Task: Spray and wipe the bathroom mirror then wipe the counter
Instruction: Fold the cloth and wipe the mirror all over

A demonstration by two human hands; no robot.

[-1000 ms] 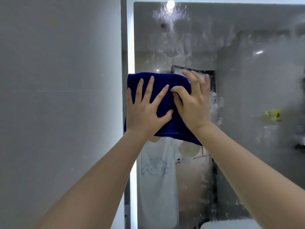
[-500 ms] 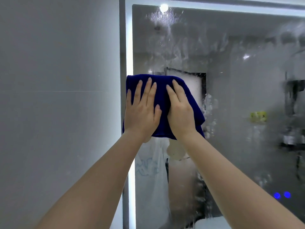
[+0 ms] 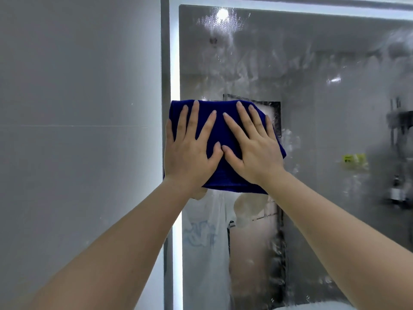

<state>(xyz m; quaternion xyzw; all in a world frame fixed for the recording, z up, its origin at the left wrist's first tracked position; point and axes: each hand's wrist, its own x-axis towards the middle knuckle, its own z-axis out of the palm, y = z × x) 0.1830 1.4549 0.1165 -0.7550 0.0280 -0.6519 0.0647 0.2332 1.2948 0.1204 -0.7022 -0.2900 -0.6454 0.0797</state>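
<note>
Both hands are lying flat and spread on the cloth (image 3: 223,175). We are not clutching it, only pressing it against the glass with straight fingers. Our left hand (image 3: 190,151) is covering the cloth's left half, with its outer edge sitting over the lit strip (image 3: 174,63) of the frame. Our right hand (image 3: 254,151) is covering the right half, and the two thumbs are almost meeting in the middle. The cloth, dark blue and folded into a pad, is sandwiched between our palms and the mirror (image 3: 312,130), close to the glass's left edge. The grey wall (image 3: 78,108) is running just beyond our left hand.

We are judging this to be the wiping part of the mirror step — the spraying looks done. Droplets and smears (image 3: 223,30) are clouding the glass above our hands and out to the right of them. A band straight below our hands is reading somewhat clearer.

We are thinking the next move calls for sliding the pad up or rightward into that cloudy area. Both palms would be bearing down evenly so the cloth is not slipping out from under open hands, and each pass would be overlapping the last — otherwise streaks are likely. The counter is not plainly showing anywhere below our arms, so that step is waiting its turn.
</note>
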